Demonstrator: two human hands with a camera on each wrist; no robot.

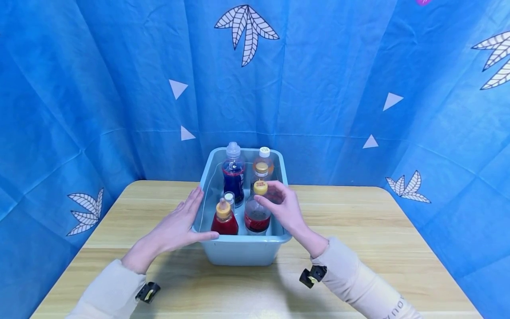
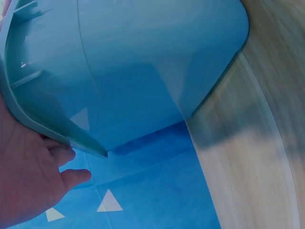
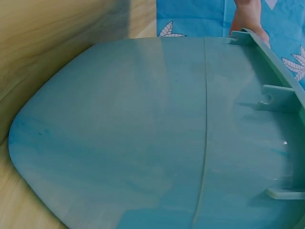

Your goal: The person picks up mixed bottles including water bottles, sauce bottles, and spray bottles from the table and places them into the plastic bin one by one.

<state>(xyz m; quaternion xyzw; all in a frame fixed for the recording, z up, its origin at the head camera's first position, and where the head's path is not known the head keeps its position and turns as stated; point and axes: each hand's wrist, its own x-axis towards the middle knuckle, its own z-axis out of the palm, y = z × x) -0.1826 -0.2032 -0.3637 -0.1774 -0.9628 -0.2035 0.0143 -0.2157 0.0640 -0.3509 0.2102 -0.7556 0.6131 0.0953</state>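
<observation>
A light blue plastic basin [image 1: 243,250] on the wooden table holds several bottles standing upright. My left hand [image 1: 179,226] rests on its left rim with fingers extended, the thumb along the front rim; the left wrist view has the same hand [image 2: 33,171] beside the rim. With thumb and fingers, my right hand [image 1: 287,208] pinches a clear bottle [image 1: 256,219] with a yellow cap and red label near its top. Around it stand a red squeeze bottle [image 1: 225,223], a small white-capped bottle [image 1: 229,197], a blue-liquid bottle [image 1: 233,177], a gold-capped bottle [image 1: 261,170] and an orange-liquid bottle [image 1: 268,164].
The wooden table [image 1: 338,212] extends to both sides of the basin. Behind it hangs a blue curtain [image 1: 318,88] with leaf and triangle prints. In the right wrist view the basin's outer wall [image 3: 133,124] fills most of the picture, so the right hand is hidden there.
</observation>
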